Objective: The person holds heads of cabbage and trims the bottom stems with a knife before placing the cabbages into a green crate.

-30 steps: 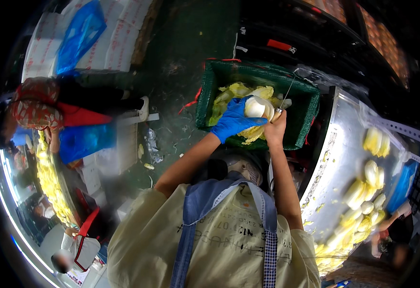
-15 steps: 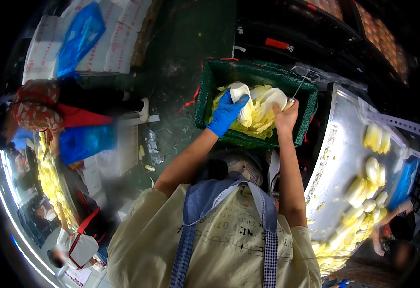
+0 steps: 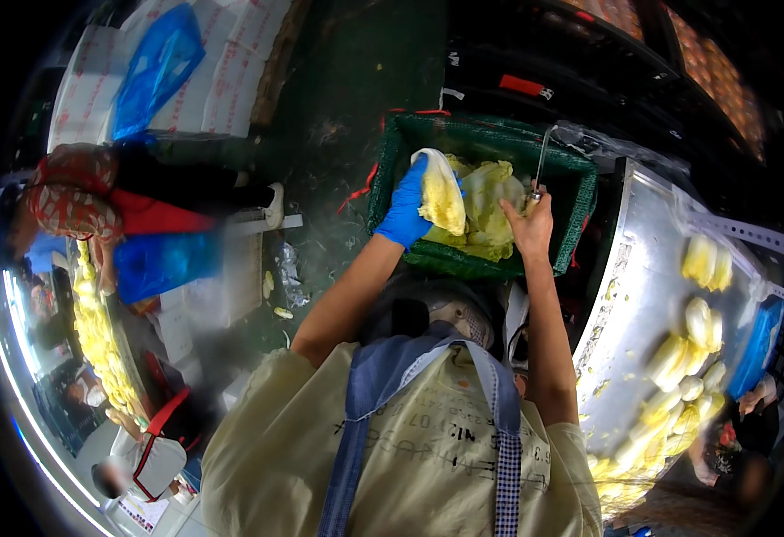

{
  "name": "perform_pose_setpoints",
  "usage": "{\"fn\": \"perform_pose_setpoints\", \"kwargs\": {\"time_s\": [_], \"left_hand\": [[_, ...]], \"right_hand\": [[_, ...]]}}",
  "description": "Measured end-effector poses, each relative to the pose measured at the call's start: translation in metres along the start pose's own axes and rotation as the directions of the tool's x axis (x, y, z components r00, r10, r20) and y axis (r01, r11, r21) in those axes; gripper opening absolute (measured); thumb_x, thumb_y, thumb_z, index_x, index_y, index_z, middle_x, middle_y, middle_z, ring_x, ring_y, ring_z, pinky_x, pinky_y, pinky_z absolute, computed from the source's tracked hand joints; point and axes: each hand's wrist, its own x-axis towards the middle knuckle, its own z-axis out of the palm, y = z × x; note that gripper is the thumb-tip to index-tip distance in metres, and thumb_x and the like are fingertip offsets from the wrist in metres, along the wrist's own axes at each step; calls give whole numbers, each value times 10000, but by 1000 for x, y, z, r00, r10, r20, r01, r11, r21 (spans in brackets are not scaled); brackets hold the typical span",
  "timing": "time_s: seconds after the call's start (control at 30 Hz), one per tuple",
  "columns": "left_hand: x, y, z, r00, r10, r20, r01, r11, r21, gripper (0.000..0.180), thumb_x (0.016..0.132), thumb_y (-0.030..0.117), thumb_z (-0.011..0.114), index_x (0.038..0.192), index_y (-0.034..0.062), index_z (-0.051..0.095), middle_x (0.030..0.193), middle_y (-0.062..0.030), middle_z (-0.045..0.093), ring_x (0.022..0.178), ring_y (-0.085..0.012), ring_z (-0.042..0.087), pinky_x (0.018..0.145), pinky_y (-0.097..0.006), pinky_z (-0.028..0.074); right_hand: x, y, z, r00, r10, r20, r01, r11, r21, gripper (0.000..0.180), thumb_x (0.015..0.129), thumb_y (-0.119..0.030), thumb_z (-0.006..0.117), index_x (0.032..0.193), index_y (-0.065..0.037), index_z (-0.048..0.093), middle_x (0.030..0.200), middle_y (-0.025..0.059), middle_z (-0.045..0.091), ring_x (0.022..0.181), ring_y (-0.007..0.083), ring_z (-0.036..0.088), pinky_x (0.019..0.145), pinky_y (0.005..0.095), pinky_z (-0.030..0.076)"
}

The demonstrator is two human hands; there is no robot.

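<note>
Here, the blue-gloved left hand (image 3: 407, 206) grips a yellow-white oval cabbage (image 3: 445, 199) at nine o'clock over the rectangular green textured bin (image 3: 577, 192); the bare right hand (image 3: 532, 227), at four, clasps a thin metal-bladed knife (image 3: 542, 161) pointing to twelve.

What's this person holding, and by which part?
The gloved left hand cups a pale cabbage from its left side; the bare right hand grips a knife by its handle.

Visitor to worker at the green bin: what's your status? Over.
Left hand gripping napa cabbage. Right hand holding knife, blade pointing away. Loose leaves lying in green bin.
</note>
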Motion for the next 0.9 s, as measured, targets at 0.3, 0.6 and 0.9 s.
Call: {"fn": "perform_pose_setpoints", "kwargs": {"time_s": [0.3,0.6,0.9], "left_hand": [[5,-21,7,996,85,36,-83,658,748,417,817,286,631,1132,29,541,1002,-70,596,915,-151,546,798,-267,438],[-18,-2,40,988,-10,156,-138,420,897,393,829,241,622,1136,7,547,1029,-46,593,935,-114,536,840,-249,418],[5,8,12,956,-249,152,50,654,755,404,865,248,569,1178,0,503,1091,-77,578,980,-159,554,887,-272,424]], "right_hand": [[-6,-58,8,881,109,461,-328,843,427,484,674,-157,779,1008,16,475,908,49,524,792,115,485,709,260,437],[-6,-41,-7,866,115,486,-357,824,440,392,648,-111,775,881,-34,469,786,-2,487,700,89,440,647,236,411],[7,-40,-24,816,88,572,-348,865,363,303,684,15,686,863,-60,452,847,19,534,725,95,496,681,240,429]]}}
